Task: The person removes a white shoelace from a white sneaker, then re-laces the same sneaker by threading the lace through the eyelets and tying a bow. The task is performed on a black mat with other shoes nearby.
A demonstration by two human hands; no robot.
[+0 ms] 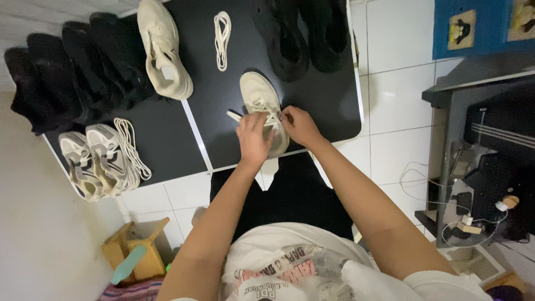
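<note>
Both hands work on a cream shoe [262, 106] that lies on the black table [329, 100], near its front edge. The left hand [253, 139] covers the heel end of the shoe, its fingers [257, 124] curled over the shoe's opening. The right hand [300, 125] sits just beside it, fingers [286, 116] pinching the white lace [272, 118] at the tongue. Beyond the fingers lie a loose coiled lace [222, 39] and another cream shoe [163, 47]; black shoes [301, 33] stand farther back.

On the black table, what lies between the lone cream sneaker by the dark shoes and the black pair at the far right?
In the head view, a loose coiled white lace lies on the black table between the lone cream sneaker and the black pair; nothing else.
</note>
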